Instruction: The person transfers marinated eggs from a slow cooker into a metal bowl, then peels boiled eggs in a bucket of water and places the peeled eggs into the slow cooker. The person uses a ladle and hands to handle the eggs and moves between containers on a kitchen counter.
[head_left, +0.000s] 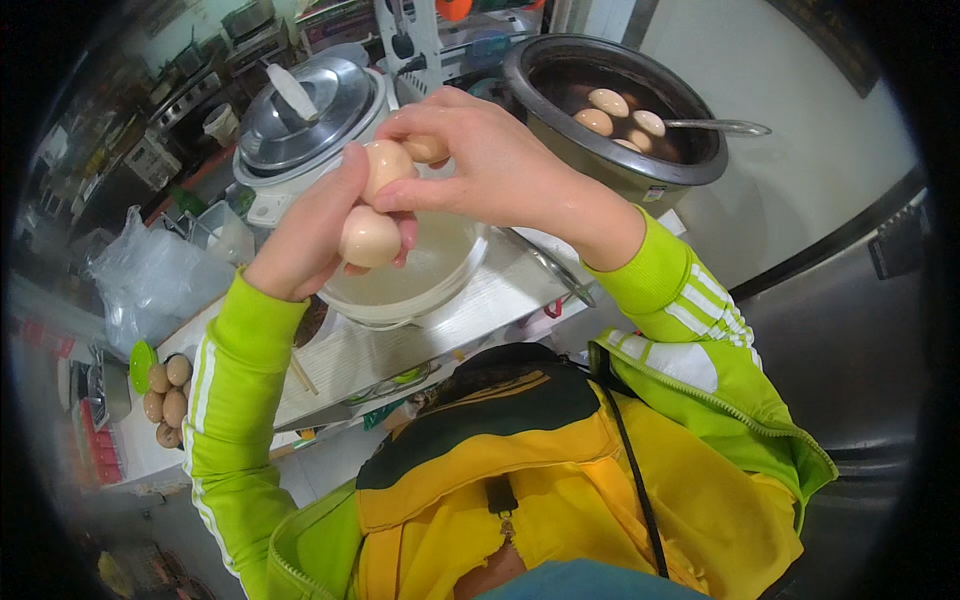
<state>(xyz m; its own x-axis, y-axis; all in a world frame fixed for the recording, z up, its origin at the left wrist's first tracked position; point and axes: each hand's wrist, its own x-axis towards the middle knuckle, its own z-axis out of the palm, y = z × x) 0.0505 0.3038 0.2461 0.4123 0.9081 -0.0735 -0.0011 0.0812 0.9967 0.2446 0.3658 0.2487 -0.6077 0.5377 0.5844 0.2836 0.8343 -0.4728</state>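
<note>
Wet eggs are gathered in both hands above a white plastic tub (420, 289) of cloudy liquid. My left hand (322, 217) is closed around a lower egg (371, 237) and steadies an upper egg (388, 166). From above, my right hand (469, 154) grips that upper egg with its thumb, and another egg (426, 148) shows beneath its curled fingers. Whether the eggs are shelled cannot be told. To the right, a large pot (626, 161) holds dark liquid, several eggs (608, 103) and a metal ladle or spoon (720, 127).
A white cooker with a metal lid (307, 112) stands behind the tub. Metal tongs or a similar utensil (551, 266) lie right of it. Brown eggs (175, 407), a green lid (142, 366) and a clear plastic bag (157, 277) are at the left. Chopsticks (304, 375) lie near the counter's edge.
</note>
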